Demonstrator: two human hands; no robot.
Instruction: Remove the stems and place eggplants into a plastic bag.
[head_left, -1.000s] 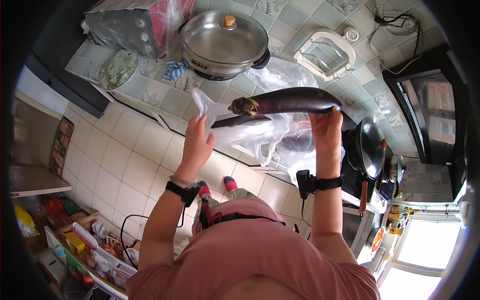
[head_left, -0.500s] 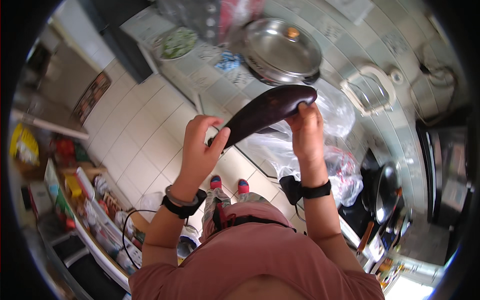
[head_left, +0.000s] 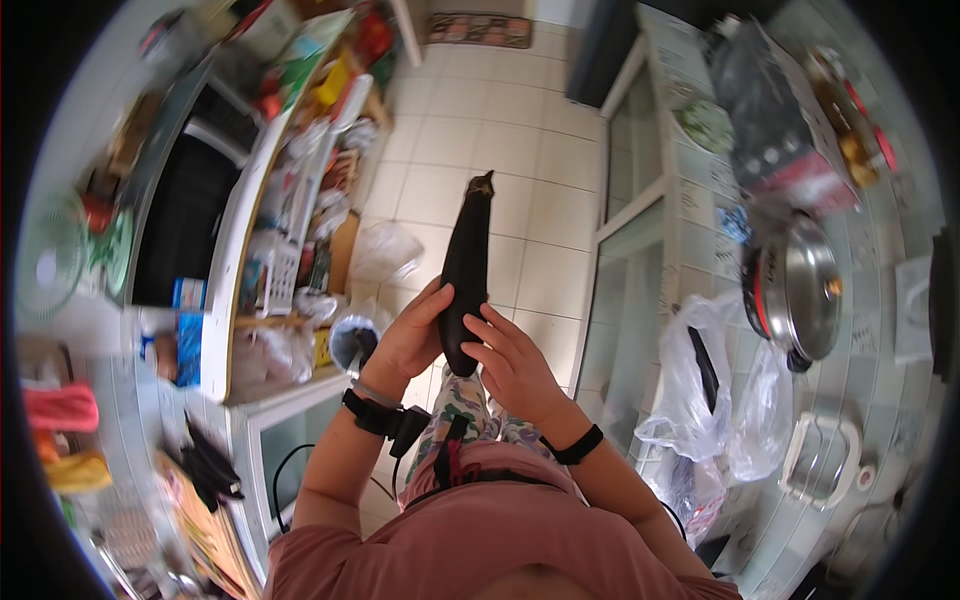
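Note:
A long dark purple eggplant (head_left: pixel 464 250) is held out in front of my body, with its stem end pointing away and its rounder end toward me. My left hand (head_left: pixel 408 335) is closed on its left side near the round end, and the thumb lies across the skin. On the opposite side, my right hand (head_left: pixel 515 365) rests its bent fingers against the lower part. The palm side of both hands is partly hidden.
Along the right runs a tiled counter with a lidded steel pan (head_left: pixel 808 285), clear plastic bags (head_left: pixel 690 390) and a plate of greens (head_left: pixel 705 127). Crowded shelves (head_left: pixel 228 300) line the left. A small bin (head_left: pixel 358 340) and a plastic bag (head_left: pixel 388 250) are beside them, over the tiled floor.
My view has swung left, away from the counter. The eggplant has turned from slanting sideways to pointing ahead, and both hands have come together around its round end.

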